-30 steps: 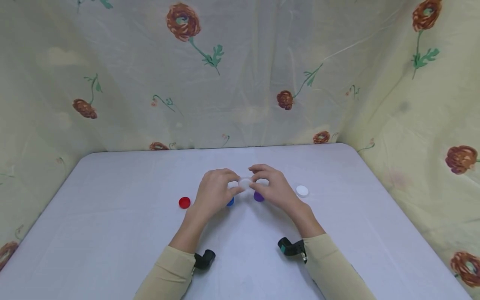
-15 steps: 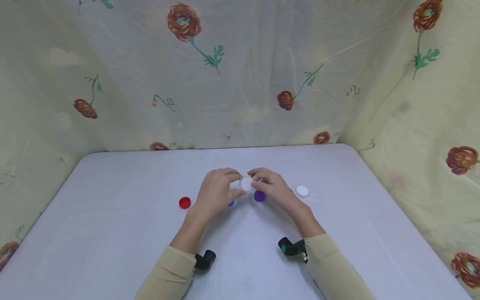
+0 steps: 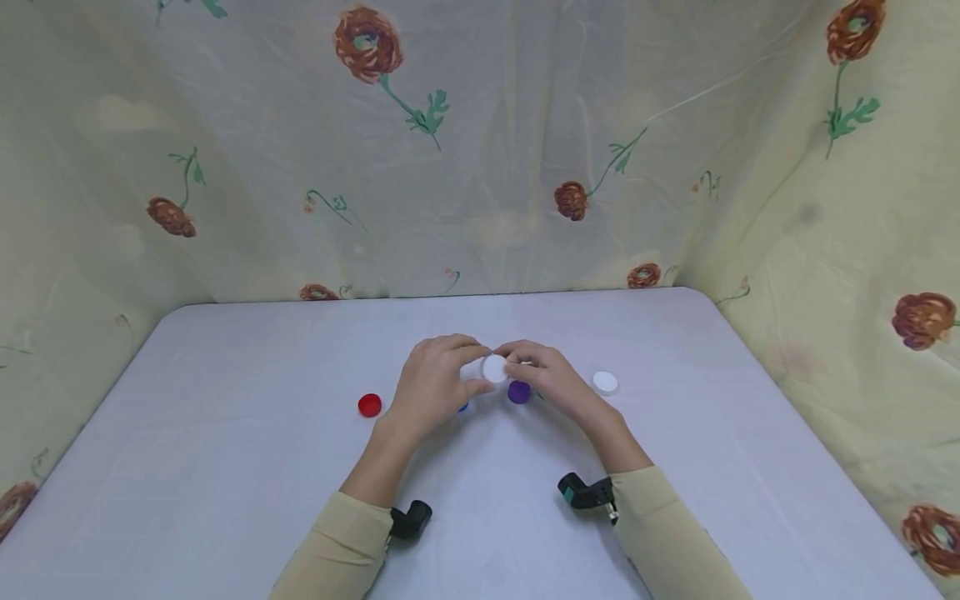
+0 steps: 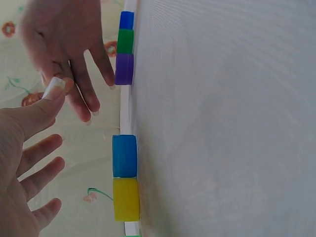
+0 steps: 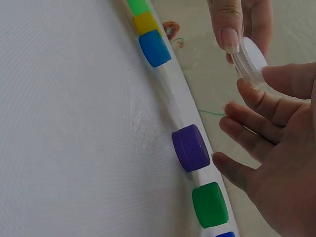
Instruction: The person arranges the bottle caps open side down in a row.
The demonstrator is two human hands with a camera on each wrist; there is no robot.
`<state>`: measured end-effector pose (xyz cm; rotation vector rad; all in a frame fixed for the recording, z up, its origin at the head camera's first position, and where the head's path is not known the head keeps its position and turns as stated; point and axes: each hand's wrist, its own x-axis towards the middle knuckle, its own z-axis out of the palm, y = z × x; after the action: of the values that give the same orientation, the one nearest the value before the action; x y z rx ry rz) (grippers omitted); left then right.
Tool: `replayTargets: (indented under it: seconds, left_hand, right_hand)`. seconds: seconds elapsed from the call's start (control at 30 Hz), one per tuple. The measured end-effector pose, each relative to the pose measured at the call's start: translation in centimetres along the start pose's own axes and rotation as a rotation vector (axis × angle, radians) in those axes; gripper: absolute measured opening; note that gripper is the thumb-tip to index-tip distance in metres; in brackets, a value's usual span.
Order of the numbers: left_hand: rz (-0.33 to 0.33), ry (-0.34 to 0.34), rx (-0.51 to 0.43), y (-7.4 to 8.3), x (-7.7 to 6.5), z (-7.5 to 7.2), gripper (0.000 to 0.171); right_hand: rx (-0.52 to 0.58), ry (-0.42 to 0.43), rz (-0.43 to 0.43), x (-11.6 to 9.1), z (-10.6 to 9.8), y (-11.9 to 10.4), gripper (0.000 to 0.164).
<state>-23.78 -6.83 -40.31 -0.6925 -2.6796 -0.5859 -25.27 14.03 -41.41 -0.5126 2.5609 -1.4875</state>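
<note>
While left hand (image 3: 435, 375) and right hand (image 3: 551, 375) fingers pinch a white cap (image 3: 494, 368), they partly hide a blue cap (image 3: 463, 407) — red cap (image 3: 370, 405) left.

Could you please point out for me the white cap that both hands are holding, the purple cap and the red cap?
Held white cap (image 3: 494, 368): head view, middle of its round face.
Purple cap (image 5: 190, 149): right wrist view, ribbed side.
Red cap (image 3: 369, 405): head view, middle of its upward side.
</note>
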Motion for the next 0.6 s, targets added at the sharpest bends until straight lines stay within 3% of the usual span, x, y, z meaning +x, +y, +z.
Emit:
replayTargets:
  seconds: [0.17, 0.47, 0.6]
  left_hand:
    - [-0.013, -0.010, 0.010, 0.01, -0.07, -0.09, 0.045]
    - [-0.061, -0.055, -0.025, -0.21, -0.15, -0.27, 0.045]
    - [-0.088, -0.069, -0.046, -0.55, -0.13, -0.17, 0.044]
  right_hand:
    - [-0.018, -0.015, -0.004, -0.07, -0.15, -0.11, 0.029]
    - [-0.145, -0.043, -0.051, -0.20, -0.63, -0.27, 0.020]
    - [-0.206, -0.034, -0.082, -0.15, -0.46, -0.17, 0.024]
